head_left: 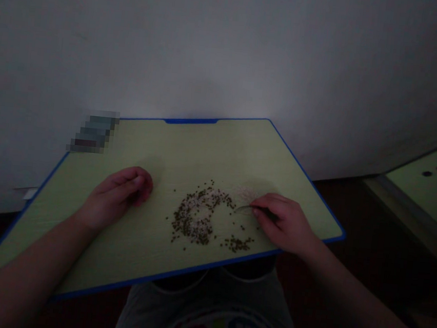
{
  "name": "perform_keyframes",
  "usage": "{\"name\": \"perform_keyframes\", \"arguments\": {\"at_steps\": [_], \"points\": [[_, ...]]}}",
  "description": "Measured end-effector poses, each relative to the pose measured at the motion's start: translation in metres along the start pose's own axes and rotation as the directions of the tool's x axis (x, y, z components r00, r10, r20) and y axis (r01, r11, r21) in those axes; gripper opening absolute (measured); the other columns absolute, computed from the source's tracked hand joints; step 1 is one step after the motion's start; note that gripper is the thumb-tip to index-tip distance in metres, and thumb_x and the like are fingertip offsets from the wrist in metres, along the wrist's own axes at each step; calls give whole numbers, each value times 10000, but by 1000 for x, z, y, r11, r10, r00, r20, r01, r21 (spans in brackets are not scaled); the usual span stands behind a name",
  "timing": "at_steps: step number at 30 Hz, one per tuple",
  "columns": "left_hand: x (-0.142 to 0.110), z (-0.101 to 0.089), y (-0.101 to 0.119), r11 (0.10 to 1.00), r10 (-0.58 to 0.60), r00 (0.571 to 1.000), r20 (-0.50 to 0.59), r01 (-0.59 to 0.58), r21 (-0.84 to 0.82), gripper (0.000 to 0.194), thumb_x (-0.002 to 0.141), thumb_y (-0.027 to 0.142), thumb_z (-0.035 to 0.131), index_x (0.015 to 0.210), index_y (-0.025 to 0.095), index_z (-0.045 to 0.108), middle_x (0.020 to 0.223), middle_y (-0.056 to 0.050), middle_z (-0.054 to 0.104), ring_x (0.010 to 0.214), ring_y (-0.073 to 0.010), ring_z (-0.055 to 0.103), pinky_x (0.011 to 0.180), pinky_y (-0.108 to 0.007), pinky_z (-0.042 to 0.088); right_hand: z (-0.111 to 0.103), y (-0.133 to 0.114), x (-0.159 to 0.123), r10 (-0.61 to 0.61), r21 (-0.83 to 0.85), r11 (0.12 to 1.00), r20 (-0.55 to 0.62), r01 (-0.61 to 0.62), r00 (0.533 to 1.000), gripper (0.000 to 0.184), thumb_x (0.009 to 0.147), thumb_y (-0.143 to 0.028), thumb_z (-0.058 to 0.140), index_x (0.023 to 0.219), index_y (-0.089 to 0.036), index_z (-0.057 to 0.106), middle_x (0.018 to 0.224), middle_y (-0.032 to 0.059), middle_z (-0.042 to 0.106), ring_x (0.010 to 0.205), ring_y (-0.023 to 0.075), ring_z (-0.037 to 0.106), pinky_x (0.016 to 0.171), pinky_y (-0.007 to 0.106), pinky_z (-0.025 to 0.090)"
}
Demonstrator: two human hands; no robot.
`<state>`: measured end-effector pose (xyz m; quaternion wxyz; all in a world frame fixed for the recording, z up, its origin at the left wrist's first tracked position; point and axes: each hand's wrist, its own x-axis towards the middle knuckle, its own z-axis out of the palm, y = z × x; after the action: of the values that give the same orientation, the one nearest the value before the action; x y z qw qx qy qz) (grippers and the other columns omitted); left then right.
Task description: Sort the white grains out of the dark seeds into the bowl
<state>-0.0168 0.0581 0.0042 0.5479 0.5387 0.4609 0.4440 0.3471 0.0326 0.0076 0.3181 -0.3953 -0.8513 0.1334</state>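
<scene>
I have my right hand (284, 222) pinching a slim metal tool (242, 207), just right of the mixed grain pile (193, 218). I judge it light and stiff, best gripped toward its rear; grains likely roll. My left hand (119, 188) curls closed, far left of them.

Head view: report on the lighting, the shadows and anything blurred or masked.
Head view: dim overall, with the wall palest near its middle and the floor almost black; head view: soft, faint shadows on the table beside both hands; head view: pale grains blur together; head view: pixelation masks whatever lies at the table's far left corner.
</scene>
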Motion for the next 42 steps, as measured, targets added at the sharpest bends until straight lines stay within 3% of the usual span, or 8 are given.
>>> {"name": "perform_keyframes", "arguments": {"at_steps": [14,26,37,42], "points": [[0,-2,-1,1000,-14,1000,0,14,-9,286,776,449,652,769,165,622,572,-1,563,492,-100,441,446,-224,314,2,-2,-1,-131,61,990,92,126,987,133,891,-162,525,959,-162,639,807,53,670,752,158,609,675,288,495],[0,-3,-4,1000,-9,1000,-2,9,-17,269,782,432,651,776,165,622,579,-2,569,500,-98,445,446,-218,319,6,-1,-2,80,-81,993,-92,-88,993,151,871,-168,532,960,-179,653,828,56,699,741,172,649,671,298,514],[0,2,0,1000,8,1000,3,-8,0,280,768,452,658,743,175,629,571,0,562,488,-98,432,442,-226,307,7,-1,4,-93,-9,996,61,93,994,152,892,-172,522,974,-154,650,816,60,686,753,161,624,683,290,503],[0,2,1,1000,-1,1000,-5,1,-1,286,754,460,669,732,176,632,560,2,555,480,-99,428,437,-227,306,7,-1,3,-54,-21,998,11,54,998,155,885,-160,526,983,-160,646,828,58,689,754,158,626,689,288,500]]}}
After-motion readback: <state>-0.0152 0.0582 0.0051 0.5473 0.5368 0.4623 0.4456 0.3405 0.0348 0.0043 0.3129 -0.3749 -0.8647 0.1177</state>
